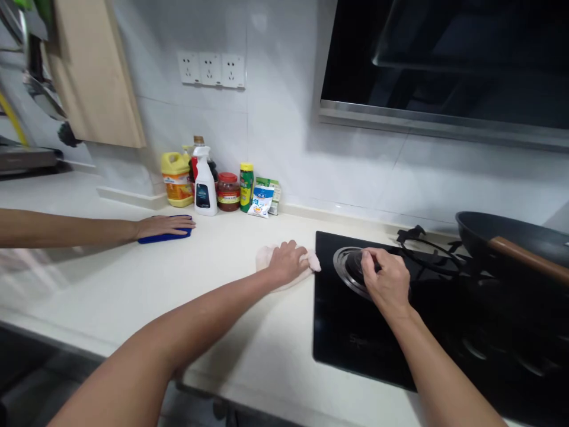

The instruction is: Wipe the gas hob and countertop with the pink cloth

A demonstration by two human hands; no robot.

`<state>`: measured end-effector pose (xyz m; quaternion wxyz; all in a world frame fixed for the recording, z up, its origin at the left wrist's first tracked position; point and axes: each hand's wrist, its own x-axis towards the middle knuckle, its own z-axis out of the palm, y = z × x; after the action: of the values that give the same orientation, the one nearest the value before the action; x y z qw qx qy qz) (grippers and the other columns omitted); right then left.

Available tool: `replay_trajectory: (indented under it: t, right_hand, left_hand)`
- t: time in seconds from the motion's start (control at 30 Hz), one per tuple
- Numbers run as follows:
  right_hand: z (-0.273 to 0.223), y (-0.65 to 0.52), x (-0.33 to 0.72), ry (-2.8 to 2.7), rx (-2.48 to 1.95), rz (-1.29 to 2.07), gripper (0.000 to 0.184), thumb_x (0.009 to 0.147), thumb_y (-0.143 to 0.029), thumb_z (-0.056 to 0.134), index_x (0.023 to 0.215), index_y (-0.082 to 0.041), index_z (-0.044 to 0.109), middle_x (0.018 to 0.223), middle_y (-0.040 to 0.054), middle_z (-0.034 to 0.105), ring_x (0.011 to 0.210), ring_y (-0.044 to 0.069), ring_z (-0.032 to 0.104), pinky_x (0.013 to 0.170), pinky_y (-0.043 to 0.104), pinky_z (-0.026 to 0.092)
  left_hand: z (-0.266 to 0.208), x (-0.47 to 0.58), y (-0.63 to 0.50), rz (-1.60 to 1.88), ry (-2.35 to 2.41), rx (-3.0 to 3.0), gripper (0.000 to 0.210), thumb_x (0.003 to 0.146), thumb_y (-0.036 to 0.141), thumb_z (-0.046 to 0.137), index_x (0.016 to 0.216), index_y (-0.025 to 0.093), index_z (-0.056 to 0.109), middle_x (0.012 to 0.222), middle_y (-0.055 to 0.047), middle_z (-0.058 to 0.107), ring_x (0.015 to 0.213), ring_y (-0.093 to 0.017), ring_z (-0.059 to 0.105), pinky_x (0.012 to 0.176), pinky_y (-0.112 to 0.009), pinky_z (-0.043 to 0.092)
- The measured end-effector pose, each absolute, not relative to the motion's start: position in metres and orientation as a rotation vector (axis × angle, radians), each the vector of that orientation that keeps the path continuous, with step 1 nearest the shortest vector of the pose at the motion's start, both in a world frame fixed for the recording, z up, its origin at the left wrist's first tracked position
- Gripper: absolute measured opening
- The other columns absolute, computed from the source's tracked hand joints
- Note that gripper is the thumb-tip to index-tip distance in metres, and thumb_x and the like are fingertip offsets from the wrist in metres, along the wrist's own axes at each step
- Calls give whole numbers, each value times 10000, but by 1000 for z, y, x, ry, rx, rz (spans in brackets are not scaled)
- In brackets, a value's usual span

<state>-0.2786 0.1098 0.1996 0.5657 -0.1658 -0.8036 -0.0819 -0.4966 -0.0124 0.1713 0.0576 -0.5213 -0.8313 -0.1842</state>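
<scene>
My left hand [287,262] presses down on a pale pink cloth [265,257] on the white counter, its fingers bent around the bunched part. The cloth's right end touches the left edge of the black glass gas hob [338,320]. Over the hob's left burner [347,268] is my right hand [387,277], with thumb and fingers curled together in a pinch beside the dark burner centre. Whether it grips the burner cap or something else is hidden.
At left, another person's hand [164,226] lies flat on a blue cloth [164,237]. Against the wall stand a yellow jug [178,181], a white spray bottle [205,184], a red-lidded jar [228,193] and packets. A wok [502,234] and a loose pan support [427,252] sit at right, below the range hood [444,118].
</scene>
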Motion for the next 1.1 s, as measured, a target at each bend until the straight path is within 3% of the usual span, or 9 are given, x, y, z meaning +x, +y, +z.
replay_trajectory:
  t: [0.23,0.3,0.43,0.53,0.63,0.8,0.97,1.1]
  right_hand:
    - [210,99,-275,-1928,-303,-238,110,943,-194,553,894,-191,652,792,9,707,727,152,639,859,346,392]
    - [207,91,-278,-1969,-267,-205,99,944,-183,555,903,-188,645,790,10,698,731,149,628,855,349,384]
    - [198,56,-288,-2166,-119,-28,149,964,-162,510,864,-184,617,738,3,639,692,133,558,833,346,362]
    - [192,25,-293,-2380,23,92,212,967,-163,473,782,-201,569,675,-16,554,660,132,481,801,333,340]
    - [188,9,-293,-2548,80,32,206,921,-174,518,720,-215,505,658,-26,528,650,140,457,778,334,317]
    - [177,12,-291,-2648,25,-171,156,812,-172,626,748,-224,493,682,-30,561,676,163,492,814,367,305]
    - [171,14,-290,-2658,9,-244,147,836,-200,640,784,-228,505,724,-14,581,740,187,527,895,400,305]
    - [173,12,-291,-2677,68,-287,160,831,-236,654,758,-221,512,720,-8,571,705,184,520,845,399,328]
  left_hand:
    - [174,-499,69,-721,-2565,-1530,479,1023,453,203,1388,307,477,1361,-81,487,1264,-264,450,1052,-443,383]
    - [174,-489,91,-688,-2536,-1698,476,1001,540,262,1375,366,499,1426,-43,470,1312,-271,415,1092,-471,346]
    - [172,-485,115,-521,-2511,-2030,588,809,779,485,1306,476,571,1566,38,382,1426,-375,264,1128,-632,224]
    - [172,-499,126,-438,-2546,-2077,709,783,851,410,1387,493,504,1635,38,268,1466,-420,171,1119,-685,181]
    - [172,-516,141,-404,-2567,-2029,727,819,845,322,1433,480,456,1656,32,211,1475,-413,154,1135,-676,147]
    - [173,-544,168,-355,-2592,-1923,682,872,781,293,1451,448,432,1638,7,259,1454,-387,234,1146,-633,165]
    - [173,-588,163,-293,-2627,-1750,632,921,717,243,1450,430,434,1628,7,286,1444,-364,269,1140,-603,196]
    - [175,-619,142,-234,-2677,-1611,626,907,712,299,1443,428,454,1650,10,241,1441,-394,271,1132,-625,194]
